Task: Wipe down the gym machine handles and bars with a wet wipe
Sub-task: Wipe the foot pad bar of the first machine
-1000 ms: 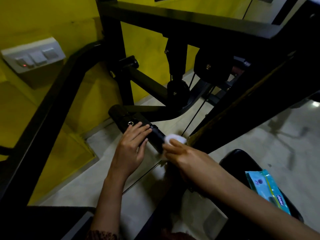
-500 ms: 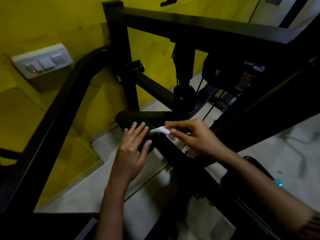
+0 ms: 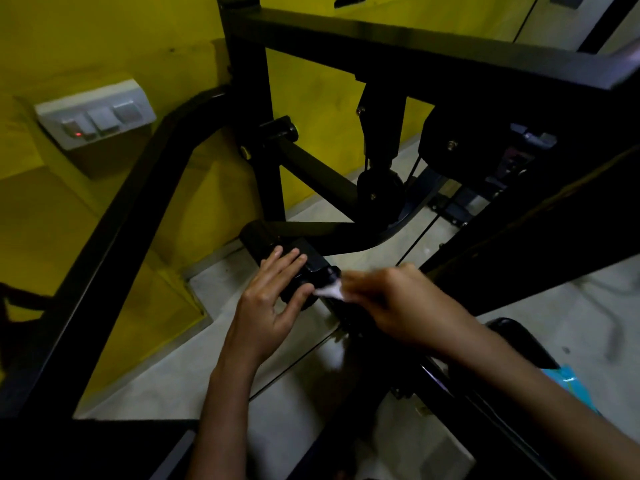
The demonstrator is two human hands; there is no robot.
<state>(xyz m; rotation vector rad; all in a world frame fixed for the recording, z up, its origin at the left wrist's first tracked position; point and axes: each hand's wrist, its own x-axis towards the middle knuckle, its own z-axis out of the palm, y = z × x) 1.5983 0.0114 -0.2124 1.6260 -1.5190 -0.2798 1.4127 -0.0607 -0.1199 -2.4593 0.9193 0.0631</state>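
A black padded handle (image 3: 263, 239) sticks out from the gym machine's black bar at the middle of the view. My left hand (image 3: 273, 299) rests flat on the handle with straight fingers, thumb under its near edge. My right hand (image 3: 391, 299), blurred by motion, pinches a white wet wipe (image 3: 330, 291) against the bar just right of the left fingertips. The bar below the wipe is hidden under my right hand.
Black frame beams (image 3: 433, 46) cross above and a slanted beam (image 3: 114, 237) runs down the left. A switch box (image 3: 97, 112) sits on the yellow wall. Thin cables (image 3: 415, 240) run behind the handle. A black seat (image 3: 519, 337) and a blue wipes pack (image 3: 571, 386) lie at lower right.
My right hand with the wipe has slid down along the bar from above the handle toward me. My left hand stays on the handle.
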